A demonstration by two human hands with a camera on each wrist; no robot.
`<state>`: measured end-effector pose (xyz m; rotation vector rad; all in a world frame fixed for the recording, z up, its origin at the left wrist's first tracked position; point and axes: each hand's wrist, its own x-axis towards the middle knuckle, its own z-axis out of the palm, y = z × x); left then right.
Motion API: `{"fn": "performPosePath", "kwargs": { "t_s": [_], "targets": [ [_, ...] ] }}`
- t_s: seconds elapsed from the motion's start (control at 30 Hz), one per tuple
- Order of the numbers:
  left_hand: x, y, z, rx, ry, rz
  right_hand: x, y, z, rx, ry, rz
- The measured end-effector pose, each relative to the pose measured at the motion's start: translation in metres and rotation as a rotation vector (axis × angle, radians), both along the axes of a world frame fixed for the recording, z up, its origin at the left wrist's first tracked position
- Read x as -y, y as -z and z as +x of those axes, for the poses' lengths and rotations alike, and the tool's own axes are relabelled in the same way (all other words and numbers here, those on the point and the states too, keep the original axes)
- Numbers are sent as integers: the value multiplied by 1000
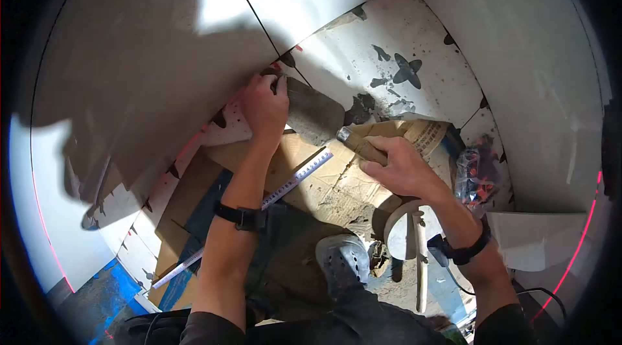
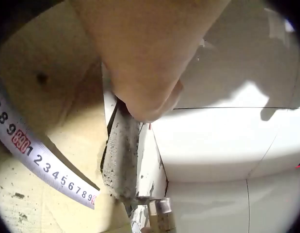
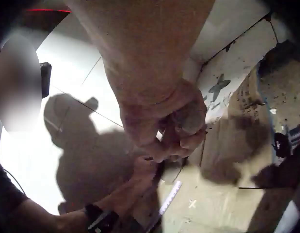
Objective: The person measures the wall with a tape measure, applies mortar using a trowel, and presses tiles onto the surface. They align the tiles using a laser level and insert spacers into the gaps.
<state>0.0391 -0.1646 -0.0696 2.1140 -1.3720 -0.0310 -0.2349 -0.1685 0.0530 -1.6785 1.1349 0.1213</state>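
The right hand (image 1: 405, 167) grips the wooden handle (image 1: 363, 147) of a flat metal trowel; in the right wrist view the fingers of this hand (image 3: 162, 131) curl round the handle's rounded end (image 3: 188, 120). The grey blade (image 1: 314, 110) lies low against the foot of the tiled wall. At the blade's far end the left hand (image 1: 265, 105) holds its edge with bent fingers. From the left wrist, the hand (image 2: 150, 104) covers that end of the mortar-smeared blade (image 2: 121, 155), and the metal ferrule (image 2: 161, 206) shows below.
A white measuring tape (image 1: 298, 180) runs across cardboard (image 1: 343, 183) under the left forearm. A round white piece and a stick (image 1: 421, 261) lie beside a shoe (image 1: 343, 261). On the right are a plastic bag of red and black parts (image 1: 476, 176) and a white tile piece (image 1: 538, 238).
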Motion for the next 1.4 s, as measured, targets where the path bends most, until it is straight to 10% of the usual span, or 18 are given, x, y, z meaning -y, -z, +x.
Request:
{"fn": "performPosePath", "kwargs": {
  "t_s": [1.23,1.4],
  "targets": [
    [-44,2,10,74,-93,-113,3,-28,9,-48,-68,-52],
    [-58,-38,-9,-372,-208,84,1,-7,-1,28,-28,-17]
  ]
}}
